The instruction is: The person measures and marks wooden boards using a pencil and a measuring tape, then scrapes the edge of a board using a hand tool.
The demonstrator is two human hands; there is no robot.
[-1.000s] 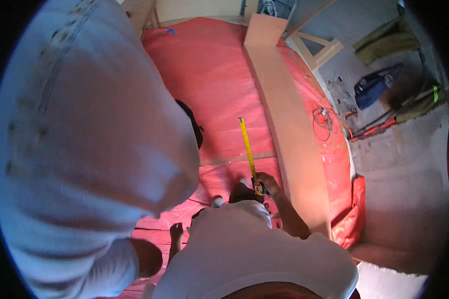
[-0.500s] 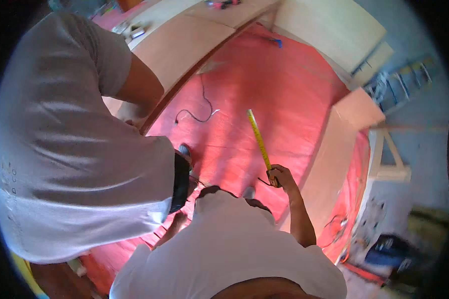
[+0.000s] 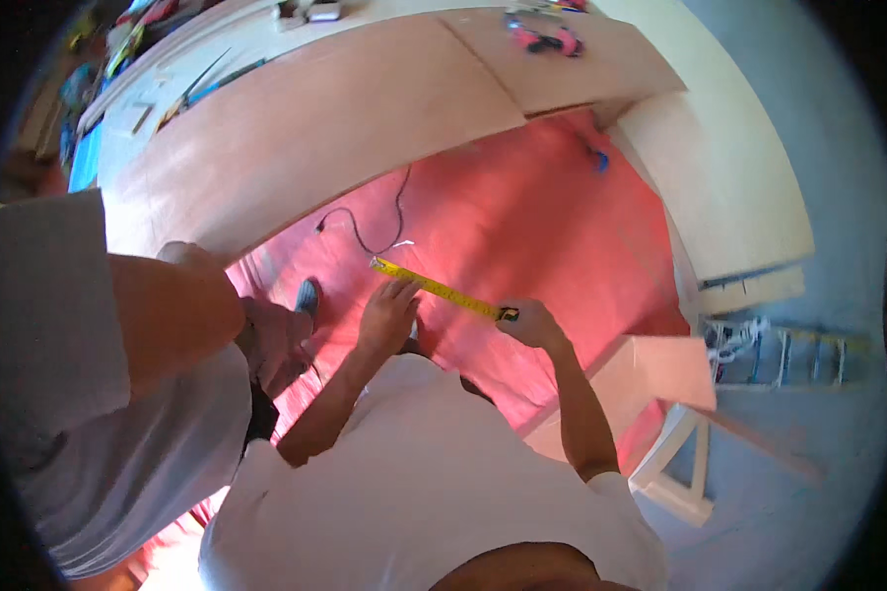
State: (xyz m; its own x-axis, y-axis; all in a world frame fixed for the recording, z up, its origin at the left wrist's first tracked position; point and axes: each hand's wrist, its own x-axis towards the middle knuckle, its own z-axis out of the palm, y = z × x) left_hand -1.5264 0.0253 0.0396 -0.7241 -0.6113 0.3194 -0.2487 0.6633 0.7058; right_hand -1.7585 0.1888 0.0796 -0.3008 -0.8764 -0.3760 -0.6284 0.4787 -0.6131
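Observation:
In my right hand [image 3: 529, 323] is the dark case of a tape measure [image 3: 508, 314], with my fingers closed around it. Its yellow blade [image 3: 443, 292] runs out to the left, its free end a little past my left hand [image 3: 389, 310]. That hand has its fingers stretched out, the tips at the lower edge of the blade; whether they press on it I cannot make out. Both hands are in front of my white shirt, above the red sheet [image 3: 463, 222] on the floor.
At left stands a co-worker in a grey shirt [image 3: 158, 443], an arm by the long curved brown panel [image 3: 315, 118]. A black cord [image 3: 360, 236] lies on the sheet. Pink-and-black tool [image 3: 552, 41] rests on the panel's far part. Wooden frame [image 3: 682, 473] and ladder [image 3: 784, 355] are at right.
My left hand has come into view beside the blade. The tape has swung from pointing away to pointing left. My view has turned, and the co-worker sits lower and farther left in it.

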